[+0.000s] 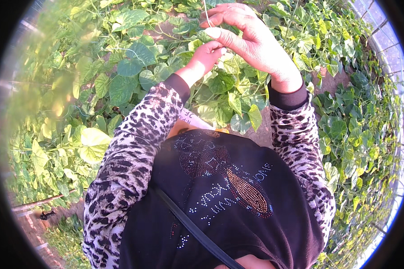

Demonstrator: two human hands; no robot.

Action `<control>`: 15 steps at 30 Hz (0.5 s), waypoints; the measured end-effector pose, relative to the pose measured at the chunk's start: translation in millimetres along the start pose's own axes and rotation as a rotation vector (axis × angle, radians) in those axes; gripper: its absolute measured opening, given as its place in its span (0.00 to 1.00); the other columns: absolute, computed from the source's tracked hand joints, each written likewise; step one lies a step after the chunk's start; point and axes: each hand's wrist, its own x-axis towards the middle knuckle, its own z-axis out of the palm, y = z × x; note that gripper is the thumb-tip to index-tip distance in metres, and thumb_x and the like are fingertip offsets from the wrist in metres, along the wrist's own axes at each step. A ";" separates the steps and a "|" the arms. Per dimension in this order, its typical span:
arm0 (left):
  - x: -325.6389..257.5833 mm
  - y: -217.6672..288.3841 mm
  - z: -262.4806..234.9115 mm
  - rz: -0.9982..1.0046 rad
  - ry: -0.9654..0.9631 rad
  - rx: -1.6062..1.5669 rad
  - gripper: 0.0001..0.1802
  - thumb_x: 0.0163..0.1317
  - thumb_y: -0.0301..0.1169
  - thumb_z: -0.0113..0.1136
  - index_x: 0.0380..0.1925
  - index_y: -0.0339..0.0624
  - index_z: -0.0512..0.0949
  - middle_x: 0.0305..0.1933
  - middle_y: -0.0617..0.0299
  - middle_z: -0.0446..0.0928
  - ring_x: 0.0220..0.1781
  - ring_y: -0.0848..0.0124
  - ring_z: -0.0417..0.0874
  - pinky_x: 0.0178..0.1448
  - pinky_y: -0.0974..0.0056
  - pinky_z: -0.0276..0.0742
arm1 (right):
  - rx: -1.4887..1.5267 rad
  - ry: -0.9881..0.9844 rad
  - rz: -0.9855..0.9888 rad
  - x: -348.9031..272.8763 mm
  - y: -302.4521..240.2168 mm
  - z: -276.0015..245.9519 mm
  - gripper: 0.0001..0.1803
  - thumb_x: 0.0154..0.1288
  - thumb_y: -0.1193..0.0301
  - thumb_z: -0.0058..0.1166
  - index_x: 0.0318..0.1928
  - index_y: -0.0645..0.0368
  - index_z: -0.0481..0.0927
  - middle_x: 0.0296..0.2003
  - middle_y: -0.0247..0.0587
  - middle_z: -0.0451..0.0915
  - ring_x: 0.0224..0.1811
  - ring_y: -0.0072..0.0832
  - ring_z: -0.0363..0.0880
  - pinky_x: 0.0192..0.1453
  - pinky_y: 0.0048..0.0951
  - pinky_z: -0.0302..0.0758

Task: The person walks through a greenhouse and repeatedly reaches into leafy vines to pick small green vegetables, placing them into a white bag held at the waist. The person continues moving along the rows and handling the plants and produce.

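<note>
My right hand [258, 45] is raised at the top of the view, with thumb and fingers brought together on a thin pale string [205, 9]. The string runs up out of the picture. Just below and to the left, my left hand [201, 62] is closed, its fingertips pinched together beside my right palm. Whatever it may grip is too small to make out. Green vine leaves [222, 83] grow close beneath both hands, and some stems between the leaves are hidden.
Dense leafy vines [121, 89] spread on the left, with more rows of foliage [345, 116] on the right. Bare soil [334, 83] shows between them. A printed packet or bag [193, 120] lies against my front. A reddish pole [45, 201] is at the lower left.
</note>
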 end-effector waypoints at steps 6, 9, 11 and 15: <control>-6.4 10.6 -8.2 0.006 0.110 -0.271 0.13 0.75 0.30 0.55 0.54 0.35 0.78 0.46 0.64 0.82 0.48 0.73 0.82 0.48 0.67 0.81 | 0.283 0.351 0.610 -22.7 40.0 -14.6 0.14 0.69 0.61 0.65 0.34 0.59 0.84 0.29 0.26 0.81 0.29 0.14 0.71 0.34 0.20 0.67; -18.0 8.7 -1.9 0.078 0.077 -0.037 0.13 0.74 0.30 0.58 0.53 0.36 0.79 0.47 0.62 0.82 0.50 0.72 0.82 0.54 0.67 0.79 | 0.312 0.363 0.821 -12.8 67.9 -28.4 0.15 0.70 0.60 0.62 0.38 0.61 0.84 0.24 0.27 0.80 0.24 0.16 0.70 0.31 0.22 0.68; -20.9 7.9 4.0 0.195 0.030 0.176 0.11 0.72 0.30 0.60 0.50 0.40 0.82 0.47 0.60 0.83 0.50 0.68 0.82 0.56 0.65 0.77 | 0.311 0.304 0.904 5.6 59.9 -28.6 0.15 0.71 0.63 0.61 0.36 0.64 0.82 0.25 0.31 0.81 0.26 0.21 0.76 0.34 0.25 0.74; -12.3 19.1 15.5 0.285 -0.041 0.449 0.11 0.70 0.30 0.60 0.50 0.41 0.81 0.45 0.56 0.83 0.49 0.63 0.83 0.55 0.62 0.77 | 0.113 0.045 0.416 20.0 32.5 -1.9 0.14 0.68 0.59 0.63 0.36 0.57 0.87 0.22 0.32 0.80 0.21 0.20 0.71 0.28 0.26 0.67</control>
